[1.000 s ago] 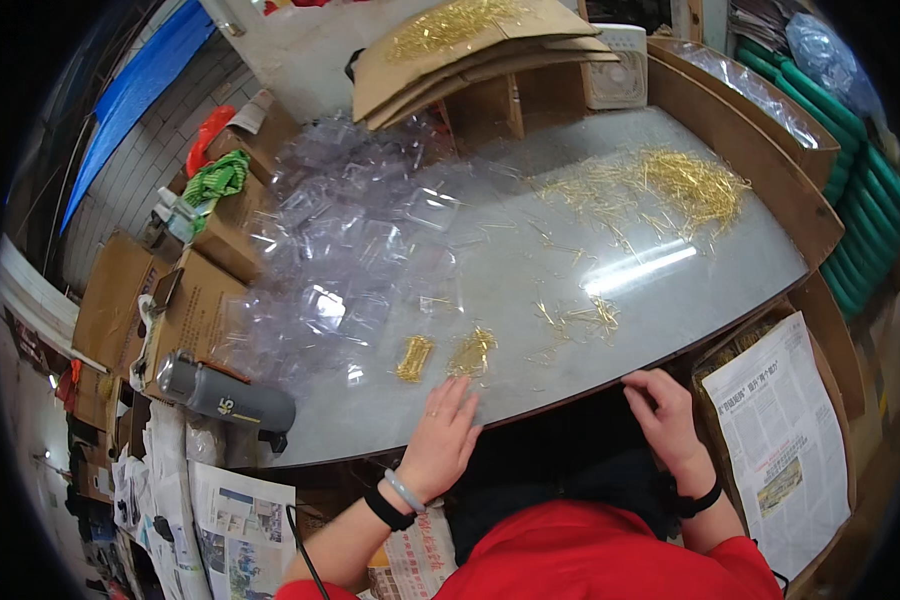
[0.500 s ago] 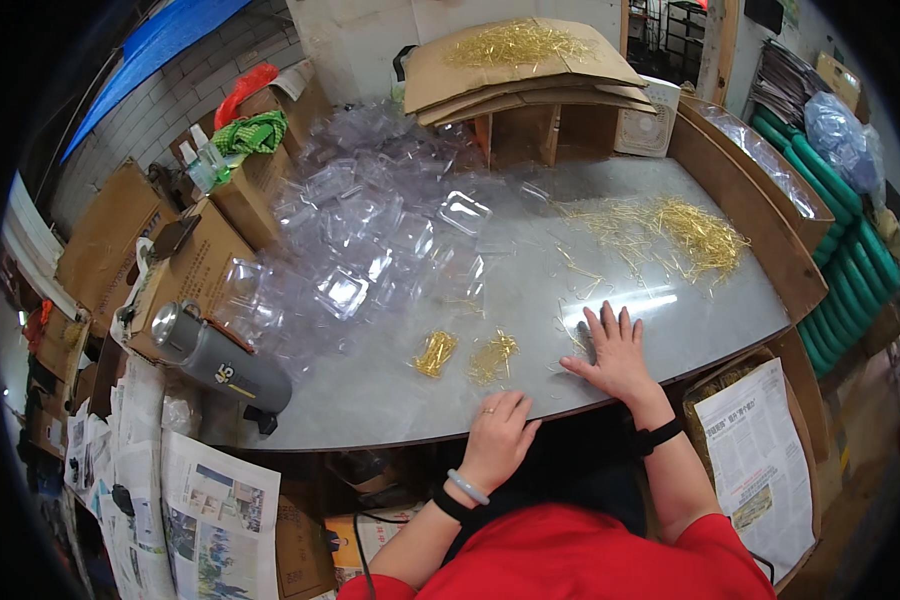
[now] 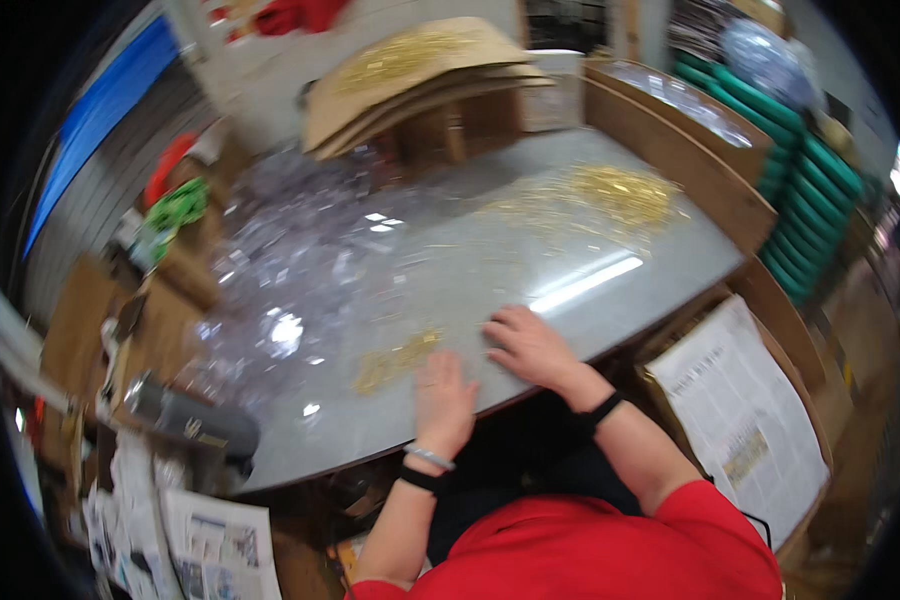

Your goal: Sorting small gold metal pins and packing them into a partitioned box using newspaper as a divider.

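1. Both hands now lie flat with fingers spread on the grey table; the left hand has moved forward off the near edge.
2. The right hand stays just beside it.
3. Two small gold heaps lie beyond the left fingertips, closer than before and within easy reach.

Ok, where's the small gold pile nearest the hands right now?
In the head view the small gold pile lies on the grey table near its front edge, just left of and beyond the left hand, beside the clear plastic heap.
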A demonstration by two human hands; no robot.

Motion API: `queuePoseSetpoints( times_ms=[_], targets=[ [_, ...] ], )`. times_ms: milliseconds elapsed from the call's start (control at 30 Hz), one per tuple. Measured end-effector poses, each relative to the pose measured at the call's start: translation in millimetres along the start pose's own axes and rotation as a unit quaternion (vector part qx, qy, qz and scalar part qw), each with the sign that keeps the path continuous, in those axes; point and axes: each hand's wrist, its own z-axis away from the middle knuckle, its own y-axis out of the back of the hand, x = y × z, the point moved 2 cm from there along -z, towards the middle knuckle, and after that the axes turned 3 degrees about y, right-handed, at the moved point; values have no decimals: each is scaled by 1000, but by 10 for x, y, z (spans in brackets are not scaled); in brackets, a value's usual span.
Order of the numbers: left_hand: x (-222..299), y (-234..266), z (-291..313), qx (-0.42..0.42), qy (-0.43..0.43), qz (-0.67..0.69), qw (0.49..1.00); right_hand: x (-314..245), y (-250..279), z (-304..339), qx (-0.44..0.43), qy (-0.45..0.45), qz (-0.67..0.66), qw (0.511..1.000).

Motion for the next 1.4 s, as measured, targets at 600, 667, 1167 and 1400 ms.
queuePoseSetpoints(
  times_ms=[600, 667, 1167, 1400],
  targets=[
    [-125, 13, 92, -14, 1, 41, 999, -154, 174, 294, 253, -130, -148, 947],
    [-125, 24, 98, -14, -2, 40, 999, -249, 258, 449, 243, -119, -131, 954],
    [-207, 1, 104, -26, -16, 27, 999, 795, 2509, 2465, 187, -290, 119, 931],
    [-161, -8, 98, -24, -15, 30, 999, 1301, 3621, 4470, 41, -574, 287, 766]
  ],
)
